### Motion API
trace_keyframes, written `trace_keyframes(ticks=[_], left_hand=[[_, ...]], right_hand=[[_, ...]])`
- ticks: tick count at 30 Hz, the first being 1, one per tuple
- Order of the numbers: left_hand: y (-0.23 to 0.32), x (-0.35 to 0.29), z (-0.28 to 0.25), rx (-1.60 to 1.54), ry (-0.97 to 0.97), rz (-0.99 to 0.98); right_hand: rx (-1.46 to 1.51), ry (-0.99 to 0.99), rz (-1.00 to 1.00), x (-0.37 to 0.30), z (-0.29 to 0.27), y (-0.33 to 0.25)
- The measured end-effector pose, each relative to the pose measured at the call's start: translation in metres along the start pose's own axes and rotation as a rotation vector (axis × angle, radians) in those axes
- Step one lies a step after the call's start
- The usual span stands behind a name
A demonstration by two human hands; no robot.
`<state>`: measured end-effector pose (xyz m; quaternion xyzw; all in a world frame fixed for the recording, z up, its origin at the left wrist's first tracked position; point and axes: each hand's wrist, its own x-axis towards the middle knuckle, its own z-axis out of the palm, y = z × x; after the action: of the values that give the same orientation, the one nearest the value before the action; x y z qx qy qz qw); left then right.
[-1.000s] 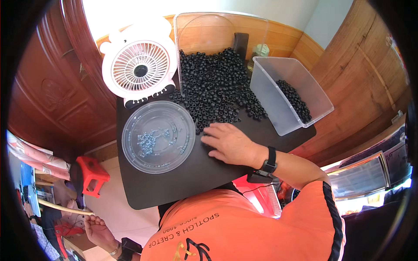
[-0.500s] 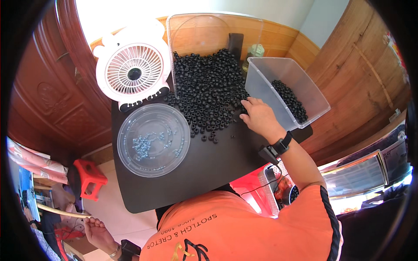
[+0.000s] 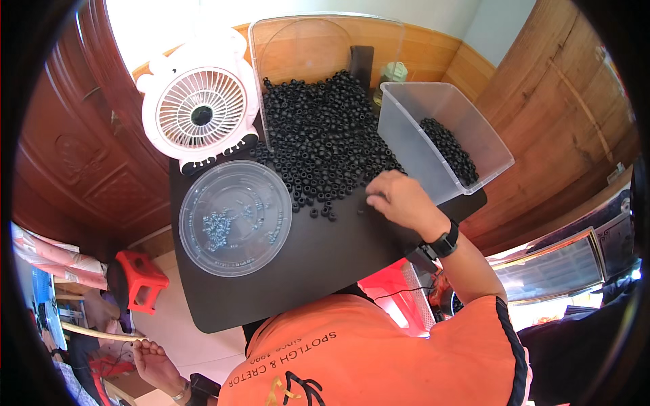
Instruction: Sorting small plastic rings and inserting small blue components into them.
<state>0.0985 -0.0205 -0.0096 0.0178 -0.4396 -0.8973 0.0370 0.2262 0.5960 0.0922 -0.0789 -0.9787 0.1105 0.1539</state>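
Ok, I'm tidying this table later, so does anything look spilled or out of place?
Black ring-shaped pieces spread loose onto the dark tabletop, outside the translucent plastic bin holding others; that looks spilled, though it may be deliberate.

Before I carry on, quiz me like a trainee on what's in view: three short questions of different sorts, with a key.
1. True or false: the animal-shaped fan stands to the left of the heap of black rings.
2. Pick one: which hand is nearer the heap? A) left B) right
3. Fill in the colour: the round clear dish holds small, shiny ____ pieces.

Key:
1. True.
2. B: the right hand is at the heap's near right edge, while the left hand is off the table, low on the left.
3. Blue (bluish).
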Motion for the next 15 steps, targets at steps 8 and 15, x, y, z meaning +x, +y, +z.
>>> trace_keyframes(ticks=[8,15], left_hand=[[-0.005,0.011,0.025,-0.021,-0.068,-0.046],[-0.018,0.009,0.082,-0.010,-0.013,-0.098]], right_hand=[[0.075,-0.179,-0.013,-0.006,0.015,-0.011],[0.129,-0.003,-0.207,0.003,0.013,-0.049]])
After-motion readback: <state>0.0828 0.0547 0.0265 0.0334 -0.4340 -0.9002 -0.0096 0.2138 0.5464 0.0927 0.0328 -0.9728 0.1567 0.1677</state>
